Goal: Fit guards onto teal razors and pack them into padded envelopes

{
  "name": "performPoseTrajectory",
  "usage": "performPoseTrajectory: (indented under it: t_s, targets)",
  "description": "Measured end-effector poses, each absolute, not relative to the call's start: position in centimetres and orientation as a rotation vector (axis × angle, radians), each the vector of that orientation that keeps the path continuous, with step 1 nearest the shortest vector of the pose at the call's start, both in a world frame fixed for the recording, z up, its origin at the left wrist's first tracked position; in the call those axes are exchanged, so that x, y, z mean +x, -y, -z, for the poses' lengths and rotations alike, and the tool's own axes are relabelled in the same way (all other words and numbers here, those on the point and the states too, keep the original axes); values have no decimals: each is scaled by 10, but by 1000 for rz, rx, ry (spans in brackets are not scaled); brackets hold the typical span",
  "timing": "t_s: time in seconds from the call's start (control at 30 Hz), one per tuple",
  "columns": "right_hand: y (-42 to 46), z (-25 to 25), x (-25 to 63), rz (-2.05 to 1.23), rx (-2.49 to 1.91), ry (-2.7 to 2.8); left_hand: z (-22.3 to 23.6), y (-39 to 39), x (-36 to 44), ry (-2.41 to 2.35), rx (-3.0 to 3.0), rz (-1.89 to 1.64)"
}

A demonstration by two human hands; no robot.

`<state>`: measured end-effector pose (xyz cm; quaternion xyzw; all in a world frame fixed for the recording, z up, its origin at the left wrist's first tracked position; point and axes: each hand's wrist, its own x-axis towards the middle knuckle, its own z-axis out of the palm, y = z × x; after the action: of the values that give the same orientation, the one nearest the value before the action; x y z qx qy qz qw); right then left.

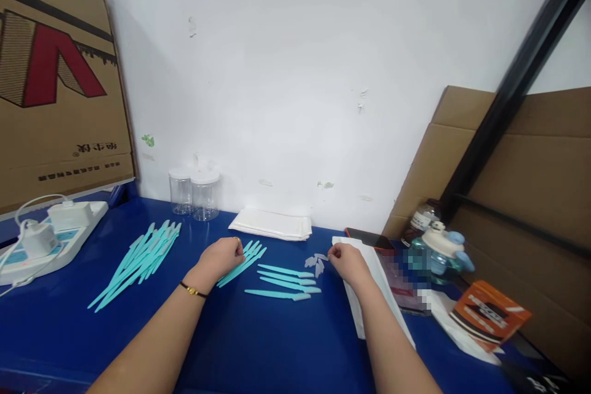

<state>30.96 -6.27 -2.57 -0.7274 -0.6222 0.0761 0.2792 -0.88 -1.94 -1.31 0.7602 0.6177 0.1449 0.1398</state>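
My left hand (222,258) has its fingers curled together over a small bunch of turquoise eyebrow razors (247,263); whether it grips one is hidden. To the right of that bunch, several more razors (284,281) lie spread out side by side, pale tips pointing right. My right hand (345,260) is closed in a pinch at the edge of a small heap of translucent blade caps (317,263). What sits between its fingertips is too small to make out. A bigger pile of razors (143,258) lies on the left of the blue table (268,345).
Behind are two clear jars (205,200) and a white folded stack (271,225). A power strip (69,246) with chargers is at left. On the right lie white paper (369,295), a phone (369,237), a teal bottle (436,252) and an orange packet (489,314).
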Motion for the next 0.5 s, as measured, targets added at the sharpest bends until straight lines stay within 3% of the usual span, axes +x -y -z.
performPoseTrajectory:
  t_s: [0.27, 0.5]
  targets:
    - [55, 38, 297, -57, -1977, 1920, 18, 14, -12, -1774, 2173, -510]
    - [51, 39, 294, -1, -2140, 1775, 12, 19, 1, -1299, 2080, -665]
